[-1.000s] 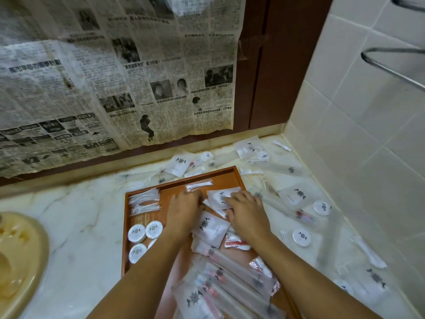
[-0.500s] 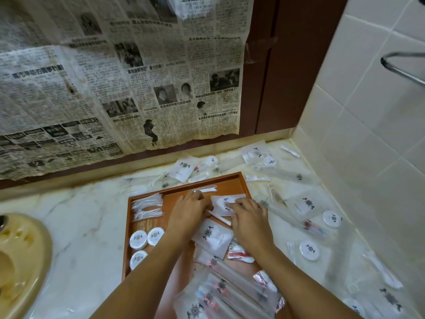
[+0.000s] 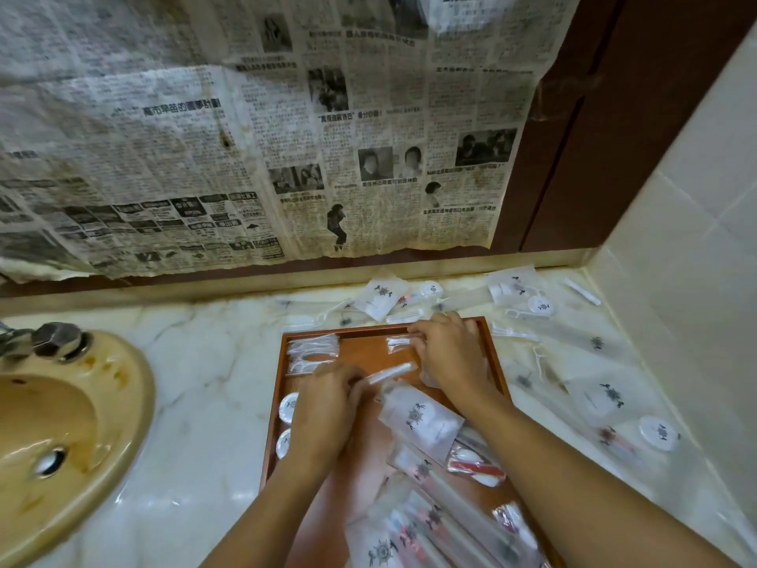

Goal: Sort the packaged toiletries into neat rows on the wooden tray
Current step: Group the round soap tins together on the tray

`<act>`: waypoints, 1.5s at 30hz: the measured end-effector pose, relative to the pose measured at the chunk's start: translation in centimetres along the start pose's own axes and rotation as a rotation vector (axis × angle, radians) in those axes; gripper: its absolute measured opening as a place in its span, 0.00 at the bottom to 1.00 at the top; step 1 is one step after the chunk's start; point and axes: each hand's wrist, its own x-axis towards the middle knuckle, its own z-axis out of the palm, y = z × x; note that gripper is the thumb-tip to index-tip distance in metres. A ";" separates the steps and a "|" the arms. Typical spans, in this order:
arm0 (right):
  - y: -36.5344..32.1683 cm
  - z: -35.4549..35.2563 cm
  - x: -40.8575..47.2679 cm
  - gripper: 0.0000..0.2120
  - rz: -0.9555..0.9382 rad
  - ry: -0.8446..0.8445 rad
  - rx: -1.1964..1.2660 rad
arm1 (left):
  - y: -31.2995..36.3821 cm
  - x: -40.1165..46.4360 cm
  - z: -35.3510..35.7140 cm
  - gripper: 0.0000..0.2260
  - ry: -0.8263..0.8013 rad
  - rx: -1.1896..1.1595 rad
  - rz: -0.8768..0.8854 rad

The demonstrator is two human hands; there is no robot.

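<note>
The wooden tray (image 3: pixel 368 354) lies on the marble counter. Floss-pick packets (image 3: pixel 313 350) sit in its far left corner, with two round white lids (image 3: pixel 288 405) below them. My left hand (image 3: pixel 327 407) pinches one end of a long narrow clear packet (image 3: pixel 391 373) over the tray's middle. At the tray's far edge, my right hand (image 3: pixel 450 354) pinches the end of a small clear packet (image 3: pixel 397 343) with its fingertips. A flat white sachet with a dark emblem (image 3: pixel 422 420) lies between my wrists. Toothbrush packets (image 3: pixel 430 522) are piled at the near end.
Loose packets (image 3: pixel 610 397) and a round lid (image 3: pixel 657 433) are strewn over the counter right of the tray, and others (image 3: pixel 381 295) behind it. A yellowish sink (image 3: pixel 61 436) with a tap (image 3: pixel 57 342) is at the left. Newspaper (image 3: pixel 245 137) covers the back wall; a tiled wall (image 3: pixel 676 239) stands on the right.
My right hand left the emblem sachet and moved to the small packet at the tray's far edge. My left hand picked up the long narrow packet. The view swung left, showing the sink.
</note>
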 end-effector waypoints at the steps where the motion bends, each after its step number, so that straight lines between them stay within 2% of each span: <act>1: -0.2 0.2 0.3 0.11 0.000 -0.010 -0.011 | -0.3 -0.4 -0.4 0.04 0.003 -0.024 -0.026; 7: -1.1 1.4 1.0 0.10 0.019 -0.042 -0.138 | -2.6 -2.9 -2.8 0.04 0.067 -0.066 -0.124; 17: -1.9 0.7 0.6 0.07 -0.038 0.063 -0.004 | -5.1 -5.5 -4.2 0.04 0.057 -0.054 -0.113; 20: -3.0 0.2 -0.6 0.07 -0.036 0.110 0.071 | -5.4 -6.1 -4.5 0.05 0.032 -0.035 -0.072; 31: -7.1 0.2 -8.8 0.06 0.040 0.057 0.199 | -8.6 -9.6 -4.9 0.07 -0.023 0.103 0.156; 36: -9.5 0.6 -12.0 0.05 0.069 0.039 0.191 | -10.1 -11.0 -4.8 0.01 -0.044 0.170 0.224; 45: -12.7 0.7 -16.6 0.04 0.100 0.105 0.237 | -10.7 -12.0 -4.8 0.09 -0.113 0.293 0.297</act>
